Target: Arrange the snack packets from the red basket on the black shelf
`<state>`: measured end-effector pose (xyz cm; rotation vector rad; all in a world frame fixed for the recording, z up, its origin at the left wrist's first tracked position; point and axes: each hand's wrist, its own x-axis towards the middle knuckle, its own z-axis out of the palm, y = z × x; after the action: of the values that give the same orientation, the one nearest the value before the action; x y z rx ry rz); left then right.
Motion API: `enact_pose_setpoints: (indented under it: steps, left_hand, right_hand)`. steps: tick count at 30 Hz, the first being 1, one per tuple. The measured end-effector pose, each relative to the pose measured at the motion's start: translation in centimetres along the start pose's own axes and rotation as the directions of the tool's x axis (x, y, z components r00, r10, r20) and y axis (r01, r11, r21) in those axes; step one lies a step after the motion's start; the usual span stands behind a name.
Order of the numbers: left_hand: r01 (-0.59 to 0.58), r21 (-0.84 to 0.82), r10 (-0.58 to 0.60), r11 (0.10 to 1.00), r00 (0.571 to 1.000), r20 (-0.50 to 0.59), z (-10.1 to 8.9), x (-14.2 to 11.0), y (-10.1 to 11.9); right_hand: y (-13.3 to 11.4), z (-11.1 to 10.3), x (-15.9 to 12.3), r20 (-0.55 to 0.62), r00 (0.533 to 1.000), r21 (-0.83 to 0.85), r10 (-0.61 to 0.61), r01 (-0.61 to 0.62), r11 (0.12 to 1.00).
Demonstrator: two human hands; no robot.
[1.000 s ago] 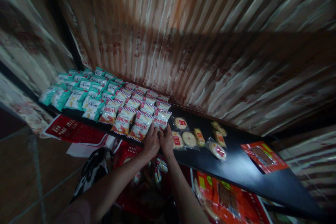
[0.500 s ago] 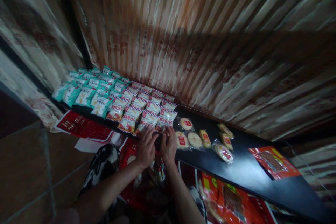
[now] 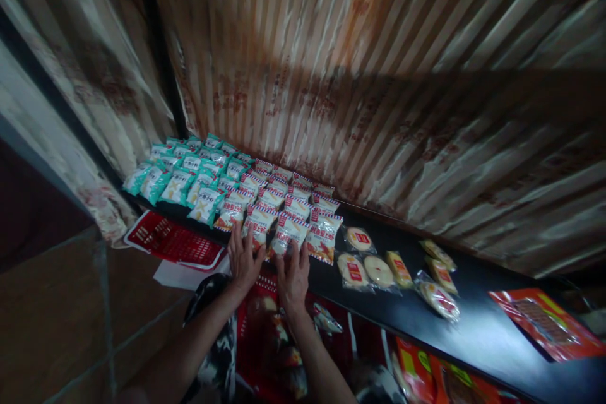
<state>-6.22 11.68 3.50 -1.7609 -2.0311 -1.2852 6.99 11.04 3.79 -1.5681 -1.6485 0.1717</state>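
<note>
My left hand point(image 3: 245, 260) lies with fingers spread at the front row of white and orange snack bags point(image 3: 259, 225), its fingertips against the lower ends of two of them. To its right, my right hand point(image 3: 293, 274) reaches up with fingers apart, touching the bottom of another striped-edge snack bag point(image 3: 290, 231). Neither hand grips a bag. The bags stand in several rows on a black shelf point(image 3: 402, 322). Left of them are rows of teal and white snack bags point(image 3: 178, 185). Clear-wrapped round pastries point(image 3: 379, 270) lie to the right of my hands.
A red basket point(image 3: 250, 347) with loose packets stands below the shelf, between my knees. Another red basket point(image 3: 175, 240) is at the left. Small yellow packets point(image 3: 400, 269) and an orange flat packet point(image 3: 549, 323) lie farther right. A pleated curtain point(image 3: 303, 76) hangs behind.
The view has swung left, so the shelf sits farther right and lower. My hands have shifted left along the front row of striped bags, and the left fingers have spread more.
</note>
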Motion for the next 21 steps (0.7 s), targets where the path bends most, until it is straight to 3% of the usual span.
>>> enact_pose_setpoints:
  steps: [4, 16, 21]
  left_hand:
    - [-0.014, -0.025, 0.014, 1.0, 1.0, 0.017, 0.5, 0.0, -0.3]
    - [-0.088, -0.204, 0.063, 0.975, 0.99, -0.125, 1.2, 1.5, 0.2]
    - [-0.033, -0.18, 0.014, 0.983, 0.995, -0.102, 2.0, 2.9, 0.5]
  right_hand:
    - [0.0, 0.7, 0.0, 0.03, 0.999, 0.048, 0.045, -0.046, 0.998]
    - [-0.1, 0.3, 1.8, -0.04, 0.999, 0.179, 0.0, 0.007, 0.984]
    - [0.6, 0.6, 2.9, -0.035, 0.999, 0.165, -0.028, 0.033, 0.986]
